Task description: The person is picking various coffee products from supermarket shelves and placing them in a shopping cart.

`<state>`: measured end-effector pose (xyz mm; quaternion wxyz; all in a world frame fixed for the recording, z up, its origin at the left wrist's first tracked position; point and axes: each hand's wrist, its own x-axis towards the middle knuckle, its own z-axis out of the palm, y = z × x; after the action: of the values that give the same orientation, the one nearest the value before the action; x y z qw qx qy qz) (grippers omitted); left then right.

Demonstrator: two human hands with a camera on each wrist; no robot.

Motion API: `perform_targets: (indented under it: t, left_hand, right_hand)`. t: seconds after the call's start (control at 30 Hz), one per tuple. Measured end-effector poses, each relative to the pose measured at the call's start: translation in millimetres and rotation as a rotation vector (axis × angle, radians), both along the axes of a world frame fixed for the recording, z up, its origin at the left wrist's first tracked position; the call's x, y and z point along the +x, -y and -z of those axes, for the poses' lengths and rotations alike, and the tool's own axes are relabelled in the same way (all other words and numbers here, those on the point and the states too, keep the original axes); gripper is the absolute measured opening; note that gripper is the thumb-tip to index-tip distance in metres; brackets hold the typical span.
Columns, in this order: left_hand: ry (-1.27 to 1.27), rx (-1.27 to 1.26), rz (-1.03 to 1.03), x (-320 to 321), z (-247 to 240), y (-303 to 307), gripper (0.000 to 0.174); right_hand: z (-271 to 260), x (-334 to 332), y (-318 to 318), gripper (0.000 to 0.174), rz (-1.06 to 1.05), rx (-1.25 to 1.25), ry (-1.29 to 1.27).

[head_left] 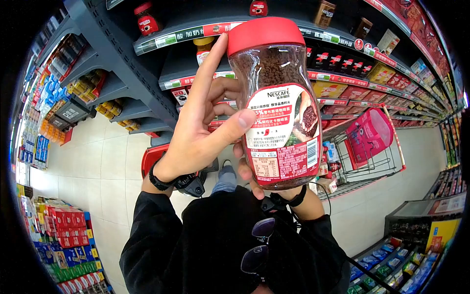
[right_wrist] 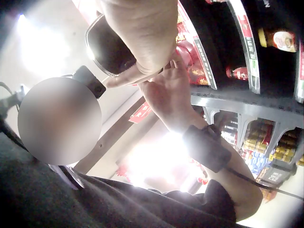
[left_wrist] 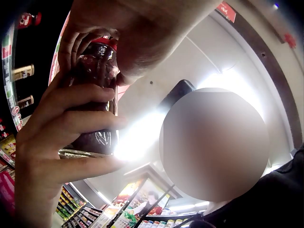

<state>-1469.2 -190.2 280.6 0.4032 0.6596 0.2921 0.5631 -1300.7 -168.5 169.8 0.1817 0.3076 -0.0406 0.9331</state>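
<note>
A large glass Nescafé coffee jar [head_left: 281, 108] with a red lid [head_left: 267, 34] stands upright, label facing me, before the shelves. Dark coffee granules show through the glass. My left hand [head_left: 208, 117] grips it from the left, thumb over the label edge and index finger reaching up to the lid. From behind and below, my right hand [head_left: 247, 171] supports the lower part, mostly hidden by the jar in the head view. The left wrist view shows the right hand's fingers [left_wrist: 76, 123] wrapped across the jar. In the right wrist view the jar's base [right_wrist: 110, 45] shows beside the right hand [right_wrist: 142, 38].
Grey shelves [head_left: 181, 36] ahead carry several small jars and boxed coffee. A shopping cart [head_left: 372, 171] with a pink package [head_left: 369, 134] stands at the right. A red basket [head_left: 152, 159] is by my left forearm. Stacked goods [head_left: 68, 230] line the lower left.
</note>
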Motion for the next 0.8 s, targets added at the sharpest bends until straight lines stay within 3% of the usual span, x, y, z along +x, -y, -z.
perform_targets:
  t: [0.4, 0.8]
  left_hand:
    - [-0.003, 0.006, 0.054, 11.4, -2.8, -3.5, 0.093]
    - [-0.023, 0.025, 0.167, 24.9, -3.6, -20.3, 0.093]
  right_hand:
    - [-15.9, 22.3, 16.1, 0.081, 0.238, 0.004, 0.238]
    - [-8.8, 28.1, 12.3, 0.080, 0.299, 0.036, 0.106]
